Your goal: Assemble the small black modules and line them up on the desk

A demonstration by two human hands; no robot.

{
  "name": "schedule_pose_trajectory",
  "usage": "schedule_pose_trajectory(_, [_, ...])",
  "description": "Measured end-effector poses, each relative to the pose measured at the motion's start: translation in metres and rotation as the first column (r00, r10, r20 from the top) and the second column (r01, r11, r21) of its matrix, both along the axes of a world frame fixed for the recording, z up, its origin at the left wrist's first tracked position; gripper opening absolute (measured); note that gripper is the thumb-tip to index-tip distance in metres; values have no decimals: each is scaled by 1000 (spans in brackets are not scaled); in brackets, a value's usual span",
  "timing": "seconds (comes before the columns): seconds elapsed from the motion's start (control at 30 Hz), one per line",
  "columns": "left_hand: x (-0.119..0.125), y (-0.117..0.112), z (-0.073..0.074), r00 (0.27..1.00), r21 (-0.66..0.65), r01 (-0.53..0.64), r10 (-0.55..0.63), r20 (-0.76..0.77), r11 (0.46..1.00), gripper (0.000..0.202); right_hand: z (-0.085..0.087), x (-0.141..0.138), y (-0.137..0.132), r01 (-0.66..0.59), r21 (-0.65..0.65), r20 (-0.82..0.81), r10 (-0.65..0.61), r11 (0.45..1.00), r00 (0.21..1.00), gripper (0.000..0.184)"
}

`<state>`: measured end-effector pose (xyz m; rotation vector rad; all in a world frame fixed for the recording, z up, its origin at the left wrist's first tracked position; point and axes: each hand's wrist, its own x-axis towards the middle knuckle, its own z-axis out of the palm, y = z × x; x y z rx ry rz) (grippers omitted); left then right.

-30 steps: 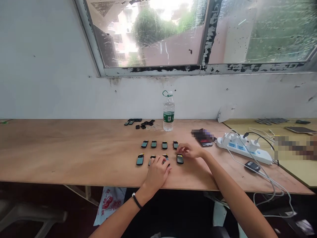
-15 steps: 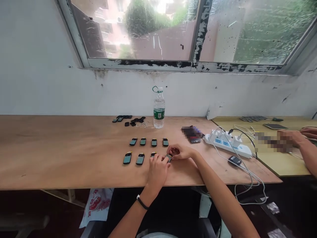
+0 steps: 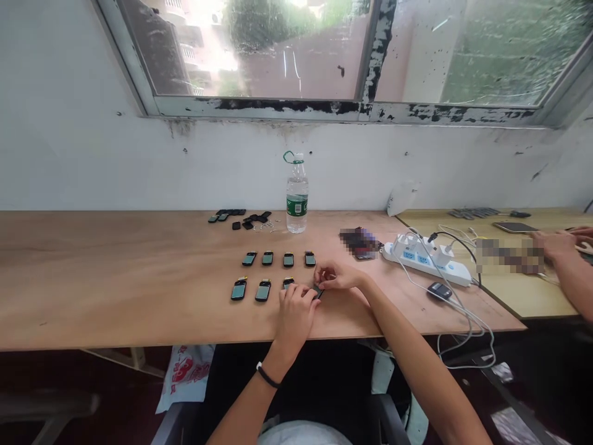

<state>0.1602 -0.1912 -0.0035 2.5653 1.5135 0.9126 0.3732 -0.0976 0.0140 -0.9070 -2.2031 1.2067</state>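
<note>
Here, both hands, left (image 3: pixel 294 311) and right (image 3: pixel 337 277), fingers pinched around one small dark device (image 3: pixel 317 292) on the table (image 3: pixel 115 278)

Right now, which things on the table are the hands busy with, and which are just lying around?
In use:
left hand and right hand, both on one small black device
the other small screen devices in two rows

Lying about:
water bottle
power strip with chargers
pile of black parts by the wall
plastic bag under the table
</note>
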Motion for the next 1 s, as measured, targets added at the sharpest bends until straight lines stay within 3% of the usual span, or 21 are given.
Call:
schedule_pose_trajectory(0.2, [1,-1,0,1000,6,-5,5,-3,1000,4,-3,-7,3,197,238,-123,-171,951,977,28])
schedule_pose_trajectory(0.3, [1,-1,-2,1000,6,1,-1,6,1000,6,-6,-6,7,284,286,-117,-261,915,958,25])
schedule_pose_trajectory(0.5, [2,-1,-3,1000,15,1,-1,8,1000,8,-13,-8,9,229,233,18,-239,945,971,30])
schedule_pose_trajectory(0.73, [1,-2,-3,999,26,10,-11,35,1000,9,-13,-5,12,237,283,-14,-243,929,970,26])
schedule_pose_trajectory(0.87, [0,0,-1,985,43,109,-113,130,993,14,-7,-4,10,312,323,-76,-304,894,950,25])
schedule_pose_trajectory(1.0, [-1,-5,16,893,3,311,-293,342,951,9,15,-18,-10,391,297,-230,-333,871,915,38])
